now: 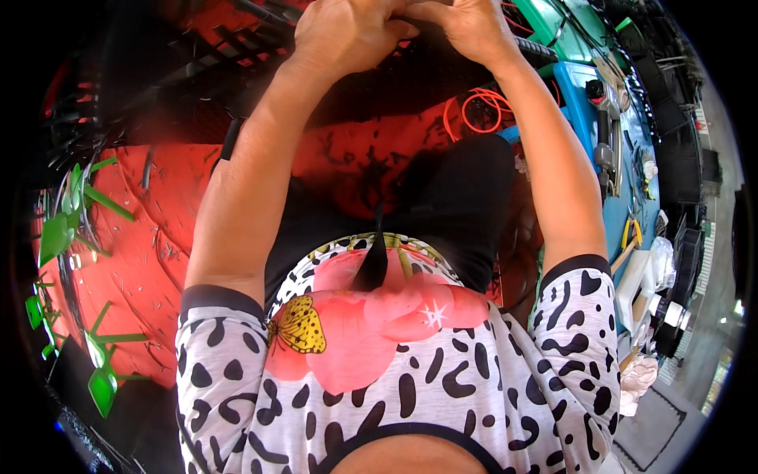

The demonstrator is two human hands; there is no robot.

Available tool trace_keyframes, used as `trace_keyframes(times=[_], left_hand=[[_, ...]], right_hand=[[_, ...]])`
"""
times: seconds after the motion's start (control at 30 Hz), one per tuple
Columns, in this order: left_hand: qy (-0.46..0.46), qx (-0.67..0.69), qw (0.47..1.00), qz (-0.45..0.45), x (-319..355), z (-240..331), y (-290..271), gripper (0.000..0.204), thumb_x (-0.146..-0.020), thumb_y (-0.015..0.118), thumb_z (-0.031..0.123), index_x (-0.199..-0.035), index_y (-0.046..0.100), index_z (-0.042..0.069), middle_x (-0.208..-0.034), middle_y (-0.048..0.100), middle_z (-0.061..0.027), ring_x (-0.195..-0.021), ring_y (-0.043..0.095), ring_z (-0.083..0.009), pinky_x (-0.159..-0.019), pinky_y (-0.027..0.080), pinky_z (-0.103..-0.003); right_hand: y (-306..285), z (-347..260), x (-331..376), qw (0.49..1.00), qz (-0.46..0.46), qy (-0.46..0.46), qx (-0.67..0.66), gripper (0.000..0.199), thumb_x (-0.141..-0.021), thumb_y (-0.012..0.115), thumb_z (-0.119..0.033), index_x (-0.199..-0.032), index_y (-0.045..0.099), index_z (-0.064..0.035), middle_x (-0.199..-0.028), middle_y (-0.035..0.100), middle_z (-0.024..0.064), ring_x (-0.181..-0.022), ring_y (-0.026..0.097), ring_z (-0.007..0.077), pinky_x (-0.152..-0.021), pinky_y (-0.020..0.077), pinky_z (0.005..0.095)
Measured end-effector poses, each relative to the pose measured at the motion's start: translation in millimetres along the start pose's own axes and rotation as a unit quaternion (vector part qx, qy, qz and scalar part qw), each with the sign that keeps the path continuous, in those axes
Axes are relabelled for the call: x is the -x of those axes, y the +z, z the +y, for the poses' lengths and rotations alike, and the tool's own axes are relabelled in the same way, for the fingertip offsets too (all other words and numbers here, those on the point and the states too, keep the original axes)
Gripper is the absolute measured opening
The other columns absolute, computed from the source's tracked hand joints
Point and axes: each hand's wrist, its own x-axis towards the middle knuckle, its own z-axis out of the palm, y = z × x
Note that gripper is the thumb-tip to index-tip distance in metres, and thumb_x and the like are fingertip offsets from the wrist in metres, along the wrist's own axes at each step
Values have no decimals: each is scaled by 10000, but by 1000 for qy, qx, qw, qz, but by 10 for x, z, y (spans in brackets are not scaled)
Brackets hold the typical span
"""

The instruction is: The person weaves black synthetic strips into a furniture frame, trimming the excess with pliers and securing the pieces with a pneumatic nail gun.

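Both my arms reach forward to the upper edge of the view, where my hands come together. My left hand point(345, 35) is closed, its thumb pointing toward the right hand. My right hand point(474, 30) bends inward, and its fingers meet the left hand's. The picture's edge cuts off the fingertips, so whatever they hold is hidden. Dark, blurred lattice-like black plastic point(229, 51) lies to the left of my hands. Below them spreads a red surface point(347, 150) littered with small black scraps.
Green plastic pieces point(59, 233) lie at the left. A coil of orange cord point(482, 110) sits near my right forearm. On the right stand a blue work surface point(616, 217), yellow-handled pliers point(632, 231), a white tray point(634, 288) and black crates point(675, 150).
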Motion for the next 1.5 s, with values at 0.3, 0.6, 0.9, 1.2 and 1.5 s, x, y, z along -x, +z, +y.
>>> trace_keyframes(times=[0.3, 0.6, 0.9, 1.2, 1.5], left_hand=[[-50, 47, 997, -35, -205, -104, -32, 239, -798, 726, 282, -957, 721, 104, -837, 686, -158, -825, 668, -326, -722, 510, -419], [-2, 67, 994, -82, -678, -430, 226, 180, -816, 688, 232, -827, 659, 55, -688, 572, -87, -636, 564, -209, -614, 437, -356], [-54, 123, 985, -104, -574, -498, 3, 265, -802, 696, 235, -723, 615, -4, -587, 514, -13, -590, 467, -95, -555, 367, -296], [-7, 113, 987, -116, -652, -452, -75, 269, -836, 685, 247, -737, 587, 16, -613, 459, -3, -613, 435, -85, -583, 366, -290], [-50, 140, 984, -94, -747, -682, -36, 261, -781, 753, 223, -705, 651, -5, -565, 560, -63, -543, 535, -132, -553, 435, -347]], right_hand=[[48, 167, -268, 999, -35, 20, -11, 141, -749, 688, -69, -875, 665, -12, -824, 688, 131, -802, 675, 242, -711, 513, 358], [-188, 557, 229, 960, 277, -32, -22, 189, -815, 718, -119, -953, 646, -10, -861, 677, 110, -800, 662, 230, -713, 515, 329], [-1900, 1700, 1772, 797, 312, 259, 448, 631, -755, 758, -420, -1166, 548, 12, -1007, 670, 205, -947, 653, 350, -826, 516, 438], [-2595, 2774, 1940, 811, 44, 509, 285, 626, -626, 806, -524, -866, 715, 48, -853, 693, 177, -778, 669, 278, -713, 498, 416], [-1755, 1226, 1943, 859, 14, 345, 377, 864, -699, 794, -304, -1399, 380, -13, -1163, 602, 299, -1085, 586, 434, -894, 481, 465]])
